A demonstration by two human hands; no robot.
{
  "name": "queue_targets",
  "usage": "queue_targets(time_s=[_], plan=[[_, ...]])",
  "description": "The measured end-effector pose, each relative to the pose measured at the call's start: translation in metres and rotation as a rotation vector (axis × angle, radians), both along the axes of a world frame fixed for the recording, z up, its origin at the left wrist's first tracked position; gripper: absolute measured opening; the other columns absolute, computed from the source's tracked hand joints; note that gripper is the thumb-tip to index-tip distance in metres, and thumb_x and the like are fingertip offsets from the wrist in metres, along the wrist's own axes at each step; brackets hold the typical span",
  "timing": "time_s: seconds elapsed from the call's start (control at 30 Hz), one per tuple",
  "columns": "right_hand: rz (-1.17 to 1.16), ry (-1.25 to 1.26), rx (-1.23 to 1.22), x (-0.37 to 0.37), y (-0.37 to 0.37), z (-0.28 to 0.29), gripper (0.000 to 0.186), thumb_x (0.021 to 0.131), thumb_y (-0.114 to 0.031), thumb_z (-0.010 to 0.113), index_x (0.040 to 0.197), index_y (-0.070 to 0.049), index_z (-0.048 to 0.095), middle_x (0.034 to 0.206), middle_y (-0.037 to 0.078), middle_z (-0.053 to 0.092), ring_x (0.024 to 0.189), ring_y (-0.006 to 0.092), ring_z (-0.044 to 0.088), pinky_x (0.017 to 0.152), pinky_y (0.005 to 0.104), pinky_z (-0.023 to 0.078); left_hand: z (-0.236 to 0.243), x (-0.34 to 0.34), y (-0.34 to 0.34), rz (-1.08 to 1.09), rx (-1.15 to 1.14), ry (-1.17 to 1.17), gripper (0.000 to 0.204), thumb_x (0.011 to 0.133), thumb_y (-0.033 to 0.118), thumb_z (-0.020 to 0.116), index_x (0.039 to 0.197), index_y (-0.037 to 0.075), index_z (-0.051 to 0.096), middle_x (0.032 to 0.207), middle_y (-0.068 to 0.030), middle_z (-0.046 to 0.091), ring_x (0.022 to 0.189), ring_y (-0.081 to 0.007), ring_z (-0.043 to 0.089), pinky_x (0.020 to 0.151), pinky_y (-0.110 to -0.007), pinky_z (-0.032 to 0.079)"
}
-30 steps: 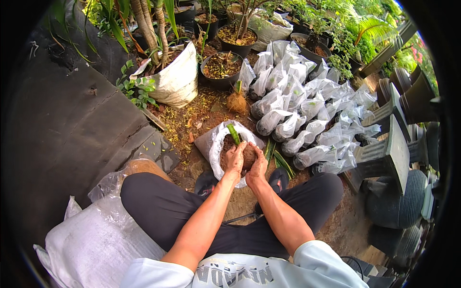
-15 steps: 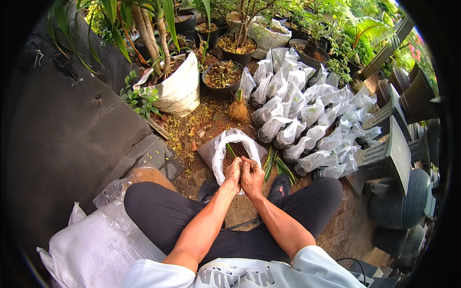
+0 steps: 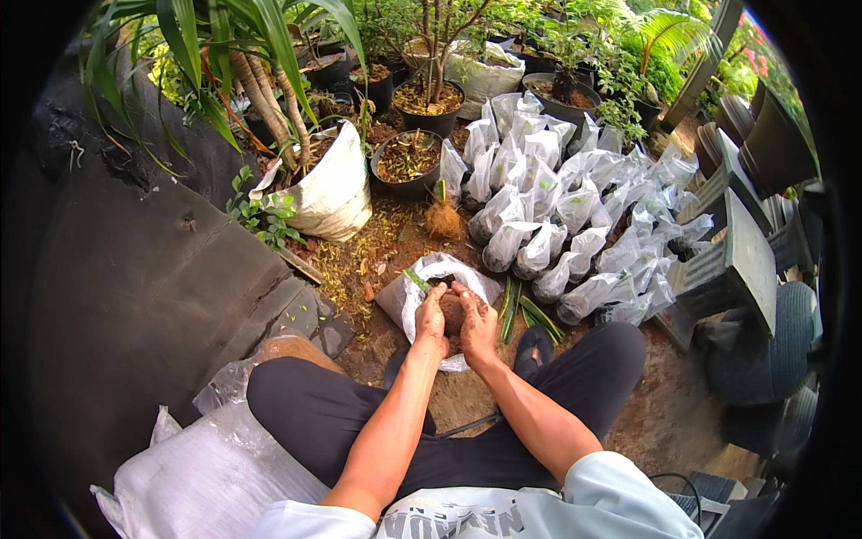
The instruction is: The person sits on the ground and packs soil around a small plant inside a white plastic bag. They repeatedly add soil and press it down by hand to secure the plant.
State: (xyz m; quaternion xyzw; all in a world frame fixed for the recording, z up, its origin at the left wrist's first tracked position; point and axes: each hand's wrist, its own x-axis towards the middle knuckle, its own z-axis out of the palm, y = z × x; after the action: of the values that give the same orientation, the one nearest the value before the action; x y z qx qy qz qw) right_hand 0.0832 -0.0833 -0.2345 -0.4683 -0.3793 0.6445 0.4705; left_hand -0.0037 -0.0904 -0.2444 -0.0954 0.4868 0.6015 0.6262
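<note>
My left hand (image 3: pixel 431 314) and my right hand (image 3: pixel 476 323) are cupped around a ball of dark brown soil (image 3: pixel 454 312) over an open whitish plastic sack (image 3: pixel 400 299). A green, strap-shaped leaf cutting (image 3: pixel 415 280) angles out to the upper left from between the hands. Soil clings to my fingers. Long yellow-edged leaves (image 3: pixel 510 308) lie on the ground just right of the sack. Beyond it sits a fibrous brown root ball (image 3: pixel 444 218) with a short green shoot.
Rows of clear bags (image 3: pixel 539 202) with dark bases fill the right middle. Potted plants (image 3: pixel 409 162) and a white sack planter (image 3: pixel 328 207) stand behind. Dark stands and pots (image 3: pixel 745 269) line the right; a dark panel (image 3: pixel 135 269) is at left; a white sack (image 3: pixel 197 467) lies beside me.
The leaf cutting, more upright a second ago, leans further to the left. My hands dipped lower over the sack, then rose slightly, still around the soil ball.
</note>
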Motion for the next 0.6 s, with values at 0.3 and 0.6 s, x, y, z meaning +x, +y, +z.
queue_targets(time_s=[0.3,0.6], plan=[[0.001,-0.527,0.821,0.004,-0.007,0.013,0.013,0.083,-0.005,0.063,0.093,-0.001,0.069,0.098,0.018,0.069,0.094,0.0374,0.066,0.088,0.0434,0.051,-0.028,-0.007,-0.013,-0.126,0.427,-0.298,0.032,0.102,0.03,0.04,0.099,0.009,0.063,0.098,-0.0066,0.067,0.091,-0.0204,0.065,0.083,-0.034,0.054],[-0.132,-0.045,0.159,-0.008,0.003,-0.003,0.023,0.092,-0.016,0.058,0.107,-0.001,0.067,0.102,0.013,0.069,0.096,0.0243,0.065,0.087,0.0357,0.049,-0.002,-0.004,-0.003,-0.053,0.044,-0.098,0.031,0.099,0.037,0.048,0.093,0.011,0.064,0.091,-0.0067,0.068,0.082,-0.0228,0.066,0.077,-0.039,0.054]])
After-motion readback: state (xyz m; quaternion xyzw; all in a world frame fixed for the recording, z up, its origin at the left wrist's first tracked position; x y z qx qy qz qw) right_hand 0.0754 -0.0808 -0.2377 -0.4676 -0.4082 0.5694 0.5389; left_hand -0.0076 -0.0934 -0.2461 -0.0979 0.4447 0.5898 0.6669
